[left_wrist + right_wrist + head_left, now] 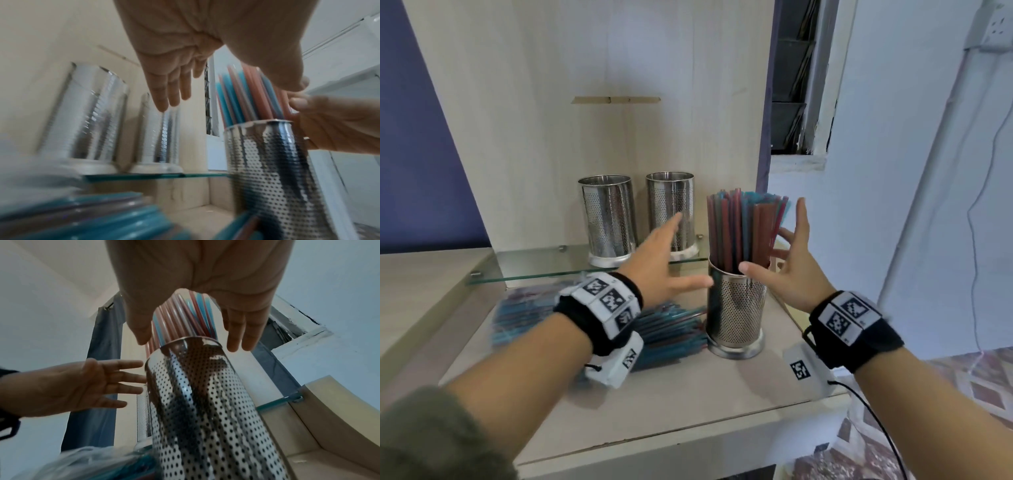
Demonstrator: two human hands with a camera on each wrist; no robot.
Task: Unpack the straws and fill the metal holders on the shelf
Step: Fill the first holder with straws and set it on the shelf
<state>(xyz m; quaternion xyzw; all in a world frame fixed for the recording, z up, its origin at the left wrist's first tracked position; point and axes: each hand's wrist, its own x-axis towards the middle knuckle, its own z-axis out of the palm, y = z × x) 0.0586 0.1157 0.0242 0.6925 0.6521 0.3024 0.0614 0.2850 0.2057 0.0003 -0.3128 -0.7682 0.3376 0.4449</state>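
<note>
One perforated metal holder [736, 308] is already stuffed with red and blue straws [744, 228], but it's sitting down on the wooden counter [688, 394], not up on the glass shelf [544, 267]. The other two empty holders [607, 219] are up there, at about 11 o'clock from the full one.

Both hands are spread wide around it. The left hand [667, 263] is at its 9 o'clock, fingers straight, gripping nothing, thumb tip at the rim or close to it. The right hand [787, 263] is at 3 o'clock, fingers relaxed and fanned beside the straws. It may be brushing a few of them, but the wrist views are too smeary to say for sure.

Looks to me like holder one is done and it's between steps. Next move is probably a two-handed grip on the can, low on the wall so the straws don't tip, and a lift to the shelf. After that there are the wrapped straw packs [671, 329] at 8 o'clock to open.
</note>
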